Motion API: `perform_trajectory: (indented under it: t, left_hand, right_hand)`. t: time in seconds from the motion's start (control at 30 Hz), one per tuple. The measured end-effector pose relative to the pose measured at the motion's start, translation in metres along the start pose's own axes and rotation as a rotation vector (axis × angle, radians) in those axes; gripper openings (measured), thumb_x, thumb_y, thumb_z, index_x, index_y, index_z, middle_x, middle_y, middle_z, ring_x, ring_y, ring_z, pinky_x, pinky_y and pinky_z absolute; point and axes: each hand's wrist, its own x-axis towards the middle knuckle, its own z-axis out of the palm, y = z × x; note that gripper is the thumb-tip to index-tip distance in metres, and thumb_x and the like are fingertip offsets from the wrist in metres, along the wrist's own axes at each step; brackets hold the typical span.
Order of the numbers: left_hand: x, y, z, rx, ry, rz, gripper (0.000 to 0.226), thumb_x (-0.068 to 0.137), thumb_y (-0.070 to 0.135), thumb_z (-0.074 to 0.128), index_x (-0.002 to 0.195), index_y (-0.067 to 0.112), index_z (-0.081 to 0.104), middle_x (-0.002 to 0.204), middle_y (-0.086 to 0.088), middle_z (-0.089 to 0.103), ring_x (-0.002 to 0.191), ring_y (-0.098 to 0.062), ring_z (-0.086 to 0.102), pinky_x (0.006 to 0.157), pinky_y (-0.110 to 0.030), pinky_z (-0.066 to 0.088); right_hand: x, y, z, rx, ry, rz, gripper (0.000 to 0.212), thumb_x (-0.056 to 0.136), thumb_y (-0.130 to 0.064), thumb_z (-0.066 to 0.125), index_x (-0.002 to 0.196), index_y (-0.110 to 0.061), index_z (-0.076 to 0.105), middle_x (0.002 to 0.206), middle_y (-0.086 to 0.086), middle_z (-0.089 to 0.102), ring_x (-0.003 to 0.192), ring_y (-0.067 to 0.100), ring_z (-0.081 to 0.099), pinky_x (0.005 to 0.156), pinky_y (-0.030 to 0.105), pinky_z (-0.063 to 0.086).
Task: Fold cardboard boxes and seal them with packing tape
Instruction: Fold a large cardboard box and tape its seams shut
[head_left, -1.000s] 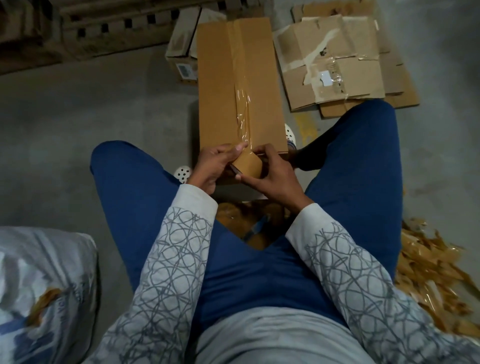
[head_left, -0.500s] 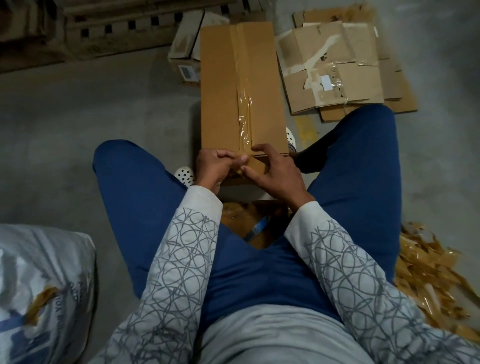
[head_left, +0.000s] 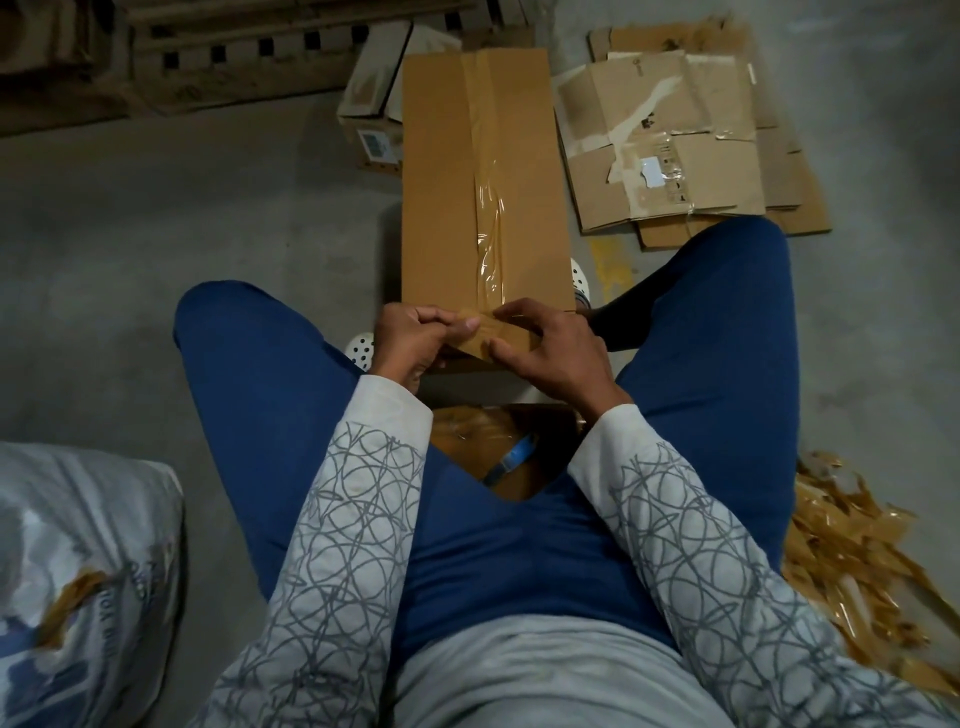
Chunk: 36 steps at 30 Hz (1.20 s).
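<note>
Tape scraps (head_left: 841, 545): crumpled, on the floor (head_left: 156, 260), near right. Left hand (head_left: 415, 338), right hand (head_left: 556, 348): fingers curled, pinching the packing tape (head_left: 488, 208) end at the cardboard box (head_left: 436, 182) near edge. Box: closed, between the knees, taped along its centre seam. Flattened cardboard (head_left: 675, 145): beyond, right.

A white printed sack (head_left: 78, 561) slumps on the grey concrete floor (head_left: 156, 249), a wooden pallet (head_left: 249, 47) lies beyond, and white perforated shoes (head_left: 361, 349) peek from under the person's blue trousers (head_left: 249, 364).

The left hand (head_left: 415, 338) and right hand (head_left: 551, 349) have folded tape (head_left: 487, 339) over the box (head_left: 441, 182) edge.
</note>
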Motion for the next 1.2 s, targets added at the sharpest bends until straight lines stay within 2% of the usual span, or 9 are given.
perform_trajectory:
  t: [0.2, 0.43, 0.63, 0.7, 0.77, 0.87, 0.93, 1.07, 1.2]
  left_hand:
    - [-0.008, -0.010, -0.011, -0.028, 0.010, -0.068, 0.019, 0.077, 0.020, 0.087, 0.092, 0.014, 0.076, 0.096, 0.000, 0.075, 0.094, -0.020, 0.070, 0.074, -0.037, 0.058]
    - [0.004, -0.019, -0.054, -0.116, 0.322, -0.088, 0.017, 0.075, 0.023, 0.089, 0.083, 0.020, 0.074, 0.099, -0.004, 0.074, 0.083, -0.018, 0.066, 0.052, -0.026, 0.050]
    - [0.031, -0.014, -0.040, -0.130, 0.232, -0.138, 0.016, 0.077, 0.020, 0.088, 0.086, 0.021, 0.075, 0.093, 0.002, 0.073, 0.084, -0.016, 0.062, 0.070, -0.038, 0.056]
    - [0.046, -0.018, -0.035, -0.141, 0.254, -0.173, 0.012, 0.080, 0.018, 0.085, 0.089, 0.020, 0.078, 0.092, 0.000, 0.075, 0.077, -0.016, 0.061, 0.063, -0.037, 0.056]
    - [0.059, -0.024, -0.030, -0.169, 0.297, -0.210, 0.010, 0.087, 0.016, 0.078, 0.097, 0.016, 0.079, 0.081, -0.004, 0.074, 0.058, -0.012, 0.053, 0.047, -0.027, 0.044]
    - [0.070, -0.032, -0.018, -0.102, 0.348, -0.235, 0.012, 0.089, 0.021, 0.076, 0.099, 0.014, 0.078, 0.080, -0.006, 0.075, 0.051, -0.010, 0.050, 0.044, -0.022, 0.038]
    - [0.070, -0.036, -0.017, -0.106, 0.304, -0.285, 0.025, 0.093, 0.032, 0.073, 0.105, 0.010, 0.074, 0.083, -0.005, 0.075, 0.055, -0.010, 0.050, 0.046, -0.024, 0.041]
    - [0.065, -0.036, -0.032, -0.115, -0.038, -0.477, 0.065, 0.082, 0.064, 0.071, 0.116, 0.010, 0.066, 0.107, -0.002, 0.070, 0.082, -0.015, 0.054, 0.069, -0.029, 0.051]
    - [0.067, -0.043, -0.039, -0.106, -0.049, -0.501, 0.057, 0.074, 0.042, 0.088, 0.118, 0.012, 0.065, 0.111, -0.001, 0.070, 0.091, -0.016, 0.056, 0.072, -0.031, 0.054]
  right_hand:
    - [0.010, 0.001, -0.012, -0.068, -0.107, -0.102, 0.047, 0.084, -0.067, 0.064, 0.125, -0.044, 0.059, 0.124, -0.015, 0.069, 0.115, 0.016, 0.064, 0.089, 0.044, 0.054]
    - [0.039, 0.016, -0.049, -0.333, -0.236, -0.096, 0.041, 0.091, -0.069, 0.056, 0.114, -0.039, 0.069, 0.098, -0.010, 0.061, 0.096, 0.014, 0.055, 0.075, 0.032, 0.043]
    - [0.072, 0.029, -0.076, -0.287, -0.337, -0.113, 0.042, 0.087, -0.063, 0.063, 0.105, -0.027, 0.073, 0.092, -0.006, 0.062, 0.091, 0.016, 0.060, 0.077, 0.035, 0.049]
    - [0.081, 0.041, -0.072, -0.291, -0.371, -0.095, 0.045, 0.086, -0.064, 0.064, 0.106, -0.025, 0.074, 0.094, -0.003, 0.064, 0.093, 0.020, 0.063, 0.078, 0.035, 0.049]
    - [0.088, 0.054, -0.062, -0.347, -0.358, -0.055, 0.050, 0.083, -0.071, 0.064, 0.104, -0.027, 0.074, 0.093, 0.000, 0.067, 0.092, 0.021, 0.064, 0.077, 0.034, 0.049]
    - [0.097, 0.069, -0.045, -0.370, -0.352, 0.010, 0.054, 0.080, -0.075, 0.064, 0.103, -0.028, 0.075, 0.097, 0.003, 0.070, 0.094, 0.023, 0.064, 0.083, 0.039, 0.055]
    - [0.100, 0.075, -0.042, -0.377, -0.352, 0.029, 0.053, 0.079, -0.075, 0.065, 0.102, -0.028, 0.074, 0.099, 0.004, 0.070, 0.094, 0.024, 0.063, 0.081, 0.039, 0.054]
    - [0.102, 0.083, -0.042, -0.389, -0.332, 0.025, 0.050, 0.078, -0.073, 0.068, 0.098, -0.027, 0.074, 0.091, 0.002, 0.064, 0.090, 0.022, 0.060, 0.073, 0.033, 0.045]
    - [0.109, 0.078, -0.036, -0.393, -0.337, 0.007, 0.047, 0.076, -0.073, 0.071, 0.094, -0.029, 0.073, 0.091, 0.002, 0.063, 0.093, 0.022, 0.060, 0.075, 0.035, 0.048]
